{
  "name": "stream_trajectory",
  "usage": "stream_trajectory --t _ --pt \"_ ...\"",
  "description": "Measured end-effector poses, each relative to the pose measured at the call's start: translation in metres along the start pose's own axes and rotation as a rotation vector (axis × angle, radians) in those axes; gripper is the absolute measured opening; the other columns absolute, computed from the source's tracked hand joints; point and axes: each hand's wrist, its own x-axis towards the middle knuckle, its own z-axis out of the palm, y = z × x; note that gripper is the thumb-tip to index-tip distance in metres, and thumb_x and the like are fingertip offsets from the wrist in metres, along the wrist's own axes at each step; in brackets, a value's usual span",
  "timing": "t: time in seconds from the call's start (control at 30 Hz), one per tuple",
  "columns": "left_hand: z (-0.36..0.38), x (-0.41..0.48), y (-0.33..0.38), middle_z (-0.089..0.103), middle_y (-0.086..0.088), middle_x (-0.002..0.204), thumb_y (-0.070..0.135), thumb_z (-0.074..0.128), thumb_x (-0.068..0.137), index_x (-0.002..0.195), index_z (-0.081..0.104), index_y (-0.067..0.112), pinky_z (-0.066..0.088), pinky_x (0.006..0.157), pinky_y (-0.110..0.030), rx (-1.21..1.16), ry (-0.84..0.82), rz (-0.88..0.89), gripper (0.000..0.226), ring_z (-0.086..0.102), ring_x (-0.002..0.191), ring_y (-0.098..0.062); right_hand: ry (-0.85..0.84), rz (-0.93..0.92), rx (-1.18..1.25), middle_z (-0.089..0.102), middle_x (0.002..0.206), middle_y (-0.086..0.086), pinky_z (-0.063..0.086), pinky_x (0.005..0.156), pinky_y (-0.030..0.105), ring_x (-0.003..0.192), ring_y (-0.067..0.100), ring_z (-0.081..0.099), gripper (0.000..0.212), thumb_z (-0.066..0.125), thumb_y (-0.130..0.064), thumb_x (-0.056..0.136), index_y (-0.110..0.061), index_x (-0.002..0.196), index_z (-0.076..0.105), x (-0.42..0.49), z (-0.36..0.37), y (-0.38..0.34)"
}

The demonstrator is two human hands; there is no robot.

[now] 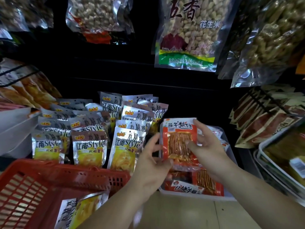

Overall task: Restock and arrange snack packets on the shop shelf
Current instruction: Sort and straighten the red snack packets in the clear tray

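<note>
Orange and shiny, the snack packet (179, 142) is held just above the white tray (230, 154) on the shelf. The right hand (206, 146) pinches its right side. The left hand (151, 156) is spread, thumb touching the bottom corner. The packet looks light, bendy and slippery, so hold it by the edges.

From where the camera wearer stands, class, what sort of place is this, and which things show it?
Most likely a small shop's snack section: clear bags of peanuts hang above, silver-and-yellow crisp packets stand in rows below, and a red plastic basket holds more.
</note>
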Motion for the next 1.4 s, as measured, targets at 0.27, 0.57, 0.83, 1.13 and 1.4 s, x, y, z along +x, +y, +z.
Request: stream_trajectory --t 0.27,0.57,0.83,1.13,1.4 --pt "0.005 0.001 -0.002 0.052 0.024 0.135 0.029 0.074 0.094 0.143 0.058 0.037 0.048 0.106 -0.023 0.507 0.083 0.397 0.051 0.048 0.126 0.01 0.016 -0.027 -0.126 0.07 0.132 -0.002 0.055 0.102 0.041 0.119 0.015 0.068 0.086 0.077 -0.022 0.094 -0.049 0.158 0.026 -0.002 0.0 -0.008" --pt "0.009 0.004 0.008 0.075 0.008 0.113 0.002 0.057 0.102 0.133 0.054 0.047 0.058 0.092 -0.057 0.148 -0.069 0.117 0.054 0.07 0.099 -0.035 0.104 -0.047 -0.259 0.063 0.112 0.0 0.064 0.074 0.049 0.08 0.019 0.071 0.04 0.069 -0.027 0.099 -0.037 0.135 0.057 -0.006 0.003 -0.009" --pt "-0.003 0.017 -0.006 0.075 0.012 0.116 0.007 0.061 0.102 0.141 0.052 0.038 0.059 0.095 -0.038 0.202 -0.104 0.065 0.05 0.07 0.109 -0.006 -0.024 -0.062 -0.227 0.069 0.086 0.006 0.061 0.06 0.052 0.068 0.028 0.063 0.006 0.072 -0.008 0.096 -0.011 0.097 0.067 0.01 -0.029 0.0" --pt "-0.01 0.028 -0.032 0.073 0.024 0.107 0.012 0.063 0.099 0.107 0.07 0.04 0.053 0.087 -0.02 0.328 -0.06 -0.026 0.03 0.065 0.106 0.005 -0.177 0.005 -0.579 0.058 0.073 0.006 0.047 0.051 0.03 0.054 0.013 0.053 0.024 0.064 -0.006 0.098 -0.027 0.086 0.064 0.01 -0.036 0.024" --pt "-0.004 0.032 -0.051 0.068 0.015 0.112 -0.014 0.049 0.086 0.118 0.072 0.024 0.045 0.087 -0.007 0.487 -0.105 -0.048 0.054 0.061 0.111 -0.002 -0.531 0.457 -0.6 0.069 0.121 -0.009 0.052 0.104 0.04 0.114 0.012 0.063 0.039 0.065 -0.022 0.072 -0.04 0.103 0.079 -0.001 -0.03 0.052"
